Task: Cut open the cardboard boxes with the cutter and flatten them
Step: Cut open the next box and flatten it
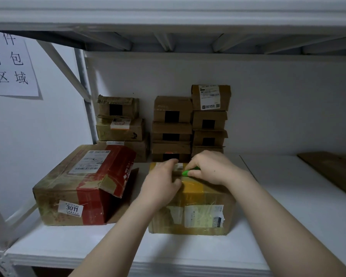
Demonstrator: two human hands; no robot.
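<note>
Front edge of white shelf (78, 248) nearest us; taped box (190, 204) mid-shelf. Our left hand (160, 182) presses lid, fingers fairly straight, grasping nothing; right hand (210, 168) clenches green cutter (188, 173) at top seam. We judge cardboard stiff, light, tape slick: brace lid beside seam. Red-taped box (84, 186) close left, bare shelf right, flat cardboard (336, 172) beyond; small-box stacks (188, 126) just behind, limiting forward stroke

A green cutter (186, 173) meets the top of a taped, closed cardboard box (196, 196).
</note>
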